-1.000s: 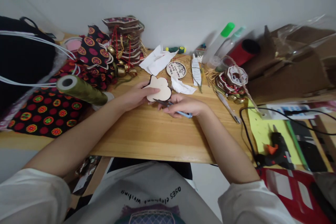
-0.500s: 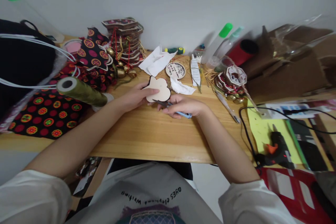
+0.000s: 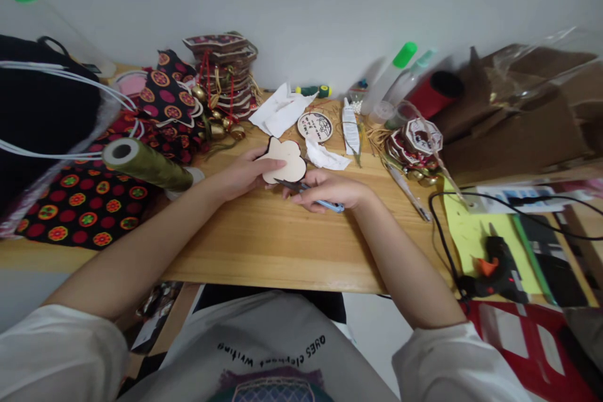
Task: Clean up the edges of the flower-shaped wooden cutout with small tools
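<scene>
My left hand [image 3: 242,173] holds a pale, lobed wooden cut-out [image 3: 285,161] with a dark fabric edge, just above the wooden table [image 3: 264,245]. My right hand [image 3: 330,190] grips small scissors with blue handles [image 3: 311,191]; their blades point left and meet the lower edge of the cut-out. Both hands sit near the table's middle, close together.
A green thread spool [image 3: 146,163] and patterned black-and-red fabric [image 3: 85,204] lie at left. Stacked ornaments [image 3: 226,72], white paper scraps [image 3: 280,110], a round wooden disc [image 3: 315,125] and bottles [image 3: 391,78] stand at the back. A black glue gun [image 3: 497,267] with cable lies at right.
The hands, cut-out and scissors have barely moved; only the view shifted slightly.
</scene>
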A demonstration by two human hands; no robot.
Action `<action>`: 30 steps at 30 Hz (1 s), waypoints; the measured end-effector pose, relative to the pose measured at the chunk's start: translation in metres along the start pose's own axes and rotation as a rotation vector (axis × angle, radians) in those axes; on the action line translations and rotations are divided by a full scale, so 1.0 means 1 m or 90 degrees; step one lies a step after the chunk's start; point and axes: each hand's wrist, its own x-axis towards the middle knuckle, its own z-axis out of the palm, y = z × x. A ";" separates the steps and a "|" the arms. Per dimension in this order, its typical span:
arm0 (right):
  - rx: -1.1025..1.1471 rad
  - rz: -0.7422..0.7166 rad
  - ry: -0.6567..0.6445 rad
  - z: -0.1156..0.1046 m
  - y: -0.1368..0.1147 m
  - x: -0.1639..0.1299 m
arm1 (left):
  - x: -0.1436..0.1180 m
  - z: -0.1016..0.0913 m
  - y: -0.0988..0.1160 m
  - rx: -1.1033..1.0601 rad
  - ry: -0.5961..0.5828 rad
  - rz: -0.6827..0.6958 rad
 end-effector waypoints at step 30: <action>0.011 0.024 0.029 0.007 -0.005 0.000 | -0.002 0.004 0.004 -0.014 0.054 -0.022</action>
